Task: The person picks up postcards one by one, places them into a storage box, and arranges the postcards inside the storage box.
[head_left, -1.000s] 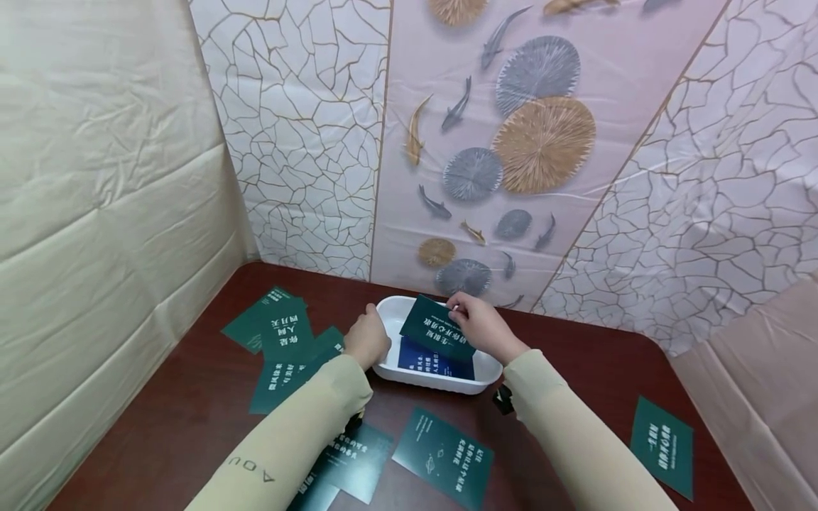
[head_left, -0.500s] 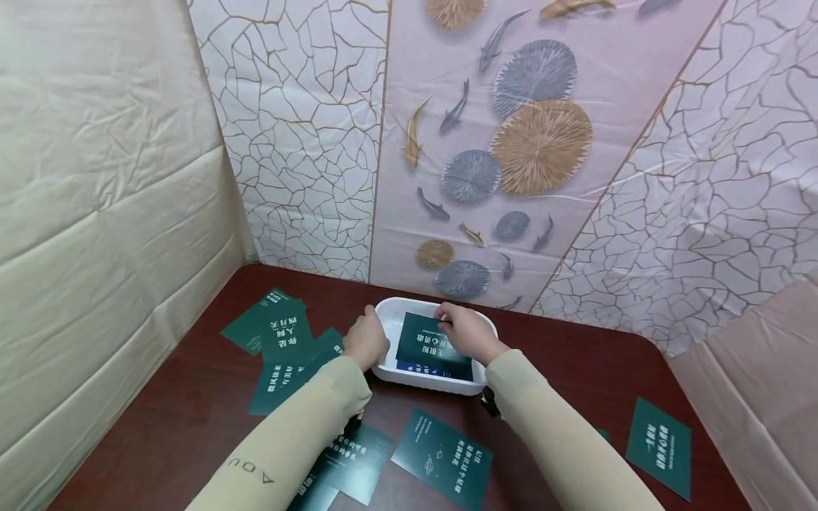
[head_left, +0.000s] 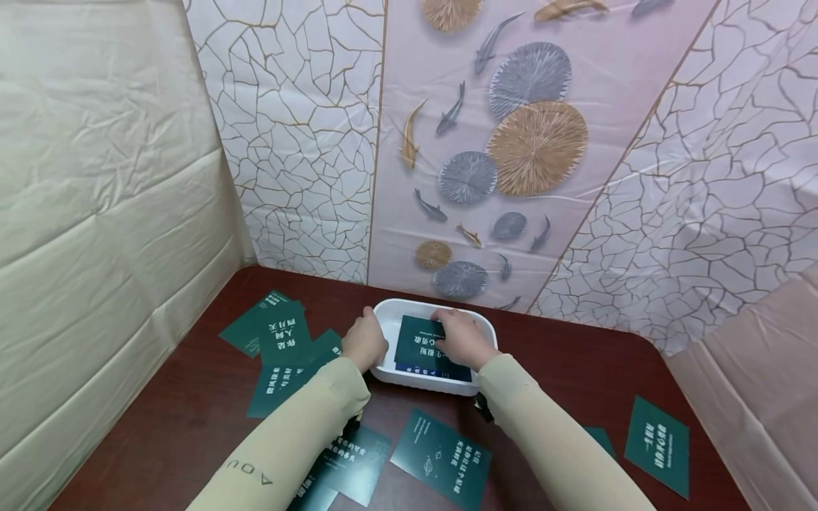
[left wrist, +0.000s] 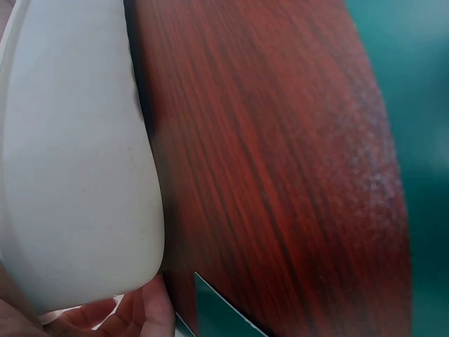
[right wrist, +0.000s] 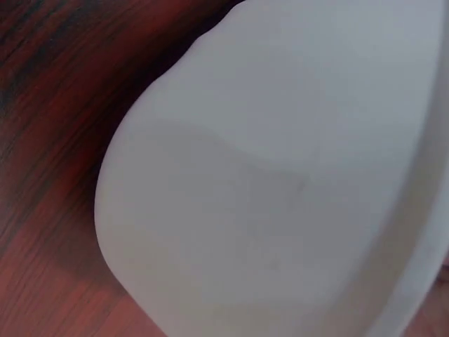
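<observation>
A white plastic tray [head_left: 418, 385] stands on the table near its far edge. My left hand [head_left: 366, 342] grips the tray's left end; in the left wrist view its fingers [left wrist: 156, 309] curl beneath that end. Inside the tray, a green card with white lettering [head_left: 415, 344] lies over a dark blue card [head_left: 412, 368], whose near strip shows. My right hand [head_left: 465, 339] reaches into the tray and rests on the green card's right part, thumb and fingers apart, fingertips partly hidden. In the right wrist view the tray's outer wall [right wrist: 266, 175] hides most of this hand.
On the dark red wooden table [head_left: 543, 376], several green cards [head_left: 286, 341] overlap at the left. Others [head_left: 354, 458] lie partly under my left sleeve. One card [head_left: 444, 458] lies in front of the tray, another [head_left: 658, 446] far right. A patterned cloth [head_left: 460, 177] hangs behind.
My right hand has lowered the green card into the tray over the blue one, moving left and down. Its pinch has loosened and it now rests on the card. The left hand stays put.
</observation>
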`<control>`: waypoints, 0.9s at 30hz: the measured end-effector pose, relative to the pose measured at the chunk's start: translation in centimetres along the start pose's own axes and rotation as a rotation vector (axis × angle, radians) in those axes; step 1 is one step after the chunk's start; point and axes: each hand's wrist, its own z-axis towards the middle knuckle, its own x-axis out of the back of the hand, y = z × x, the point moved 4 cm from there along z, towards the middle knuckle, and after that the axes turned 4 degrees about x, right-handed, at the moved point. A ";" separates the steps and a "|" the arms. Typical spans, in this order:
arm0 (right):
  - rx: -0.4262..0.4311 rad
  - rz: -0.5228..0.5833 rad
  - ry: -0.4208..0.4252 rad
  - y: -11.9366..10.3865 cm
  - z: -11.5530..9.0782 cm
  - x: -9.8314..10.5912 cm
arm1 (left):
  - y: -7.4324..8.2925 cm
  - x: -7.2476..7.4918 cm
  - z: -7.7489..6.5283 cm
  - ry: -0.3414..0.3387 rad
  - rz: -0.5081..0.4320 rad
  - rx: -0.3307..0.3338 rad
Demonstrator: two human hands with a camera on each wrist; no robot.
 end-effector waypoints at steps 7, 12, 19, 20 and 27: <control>-0.011 0.036 -0.025 -0.1 -0.1 -0.5 | 0.0 0.1 -0.1 0.006 -0.001 -0.008; -0.021 0.043 -0.039 -0.1 -0.2 -0.6 | 0.0 0.1 -0.2 0.001 -0.006 -0.016; -0.014 0.048 -0.069 -0.1 -0.3 -0.9 | 0.0 0.0 0.0 -0.002 -0.014 -0.024; -0.012 0.048 -0.074 0.0 -0.2 -1.0 | 0.0 0.0 0.0 -0.002 -0.011 -0.025; 0.002 0.023 -0.107 0.2 -0.3 -1.5 | -0.2 0.0 0.1 -0.008 -0.002 -0.025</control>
